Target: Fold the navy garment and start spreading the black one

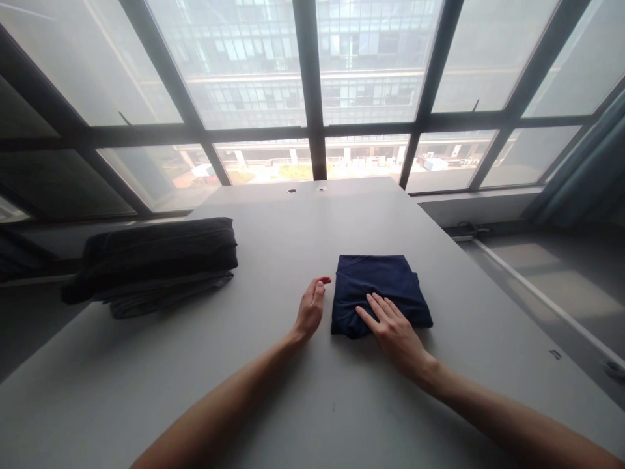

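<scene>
The left hand [310, 309] stands on its edge on the pale grey table [371, 221], its fingers [322, 281] loosely curled and holding nothing. Its fingertips are just beside the left edge of a folded navy garment [378, 293], with a narrow strip of tabletop between them. The garment lies near the middle of the frame in a compact, roughly square bundle, its layers slightly uneven along the right side. The right hand [393, 332] lies flat on the lower part of the bundle, with the fingers [375, 309] open, slightly spread and pointing to the left. It presses from above without gripping the cloth, and the heel of the hand reaches past the near edge of the bundle.

To the left, well apart from both hands, a stack of folded black clothing [156, 257] sits on the table and overhangs its left edge. A folded grey garment [168, 296] lies beneath it and shows along its near side. Two small round holes [291, 190] mark the far end of the table. Beyond it, a large window [312, 71] with dark frames looks out on a multi-storey building [254, 58], and a blue-grey curtain [588, 166] hangs at the right of the frame.
</scene>
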The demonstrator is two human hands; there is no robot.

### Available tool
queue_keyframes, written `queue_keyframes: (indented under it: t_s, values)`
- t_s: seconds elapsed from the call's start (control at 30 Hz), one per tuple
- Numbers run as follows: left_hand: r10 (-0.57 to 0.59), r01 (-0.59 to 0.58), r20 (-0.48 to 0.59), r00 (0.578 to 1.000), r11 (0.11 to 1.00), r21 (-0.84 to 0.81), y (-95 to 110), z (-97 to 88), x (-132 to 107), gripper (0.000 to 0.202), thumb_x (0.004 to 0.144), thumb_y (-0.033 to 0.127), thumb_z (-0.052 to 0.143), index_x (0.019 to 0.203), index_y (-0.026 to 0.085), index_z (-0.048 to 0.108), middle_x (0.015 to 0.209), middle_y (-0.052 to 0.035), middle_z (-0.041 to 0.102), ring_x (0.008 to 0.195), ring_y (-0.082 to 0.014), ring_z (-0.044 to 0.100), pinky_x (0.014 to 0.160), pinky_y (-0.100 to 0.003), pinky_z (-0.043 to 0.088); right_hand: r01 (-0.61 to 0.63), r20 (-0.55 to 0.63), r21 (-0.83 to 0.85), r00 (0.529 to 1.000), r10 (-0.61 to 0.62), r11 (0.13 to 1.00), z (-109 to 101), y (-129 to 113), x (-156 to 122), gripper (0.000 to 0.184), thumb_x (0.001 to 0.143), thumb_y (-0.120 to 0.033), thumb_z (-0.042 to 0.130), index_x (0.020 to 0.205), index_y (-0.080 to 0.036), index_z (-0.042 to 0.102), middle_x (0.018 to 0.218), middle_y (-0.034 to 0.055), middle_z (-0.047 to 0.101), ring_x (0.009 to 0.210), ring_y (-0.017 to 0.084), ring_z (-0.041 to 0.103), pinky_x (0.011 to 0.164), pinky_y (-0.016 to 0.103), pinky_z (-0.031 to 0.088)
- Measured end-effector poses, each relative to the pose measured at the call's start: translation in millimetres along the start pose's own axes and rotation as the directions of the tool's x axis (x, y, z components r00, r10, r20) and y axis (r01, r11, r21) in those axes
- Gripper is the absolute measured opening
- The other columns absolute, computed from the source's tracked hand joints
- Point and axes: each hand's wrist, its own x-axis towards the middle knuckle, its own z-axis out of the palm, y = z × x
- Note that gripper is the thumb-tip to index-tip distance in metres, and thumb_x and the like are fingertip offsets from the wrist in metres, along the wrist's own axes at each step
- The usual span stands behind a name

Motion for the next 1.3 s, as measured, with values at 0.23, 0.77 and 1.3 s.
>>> queue_keyframes:
  t_s: [0.23,0.77,1.3]
  values:
    - [-0.015,0.015,0.013,1.000,0.999,-0.039,-5,-0.2,-1,0.043,0.105,0.050,0.036,0.118,0.020,0.064,0.127,-0.0110,0.069,0.122,-0.0214,0.062,0.111,-0.037,0.043,-0.212,0.075,-0.094,0.973,0.219,0.973,21,60,48,0.061,0.093,0.001,0.040,0.148,-0.019,0.058,0.153,0.0191,0.049,0.143,0.031,0.047,0.117,0.047,0.039]
    - [-0.023,0.020,0.036,0.999,0.998,0.062,9,-0.2,-2,0.039,0.103,0.046,0.038,0.116,0.020,0.064,0.125,-0.0097,0.068,0.122,-0.0241,0.060,0.109,-0.038,0.041,-0.182,-0.205,0.188,0.954,0.220,0.965,12,185,46,0.042,0.099,-0.041,0.053,0.131,-0.019,0.069,0.139,0.0119,0.063,0.139,0.029,0.049,0.118,0.048,0.039]
    - [-0.042,0.040,0.060,0.997,0.999,0.036,3,4.1,-2,0.032,0.088,0.019,0.054,0.119,0.017,0.062,0.130,-0.0128,0.065,0.127,-0.0227,0.059,0.117,-0.043,0.040,0.084,0.168,0.128,0.980,-0.105,0.988,-2,266,-20,0.088,0.087,-0.037,0.073,0.163,-0.032,0.030,0.168,0.0084,0.026,0.152,0.033,0.031,0.122,0.050,0.035]
